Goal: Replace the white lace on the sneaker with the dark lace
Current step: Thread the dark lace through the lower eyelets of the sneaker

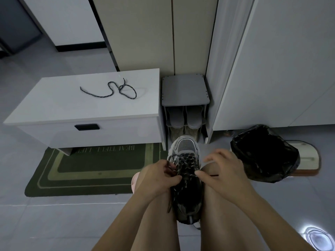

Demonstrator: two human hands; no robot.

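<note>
Sneaker (186, 144): clamped between the knees, toe toward rack (184, 91).
Lace (188, 162): dark, threaded in sneaker.
Left hand (157, 176): lace is pinched.
Right hand (223, 171): thumb laid on lace; grip cannot be told.
Bench (72, 109): spare lace (108, 89) is laid on top.

1 view only: head cam, wide-angle, we look fwd + steeply down. Sneaker (186, 171) close, low-centre frame. Bench (72, 105) beyond-left of it, shoe rack (184, 91) straight beyond, bin (262, 154) to its right.
</note>
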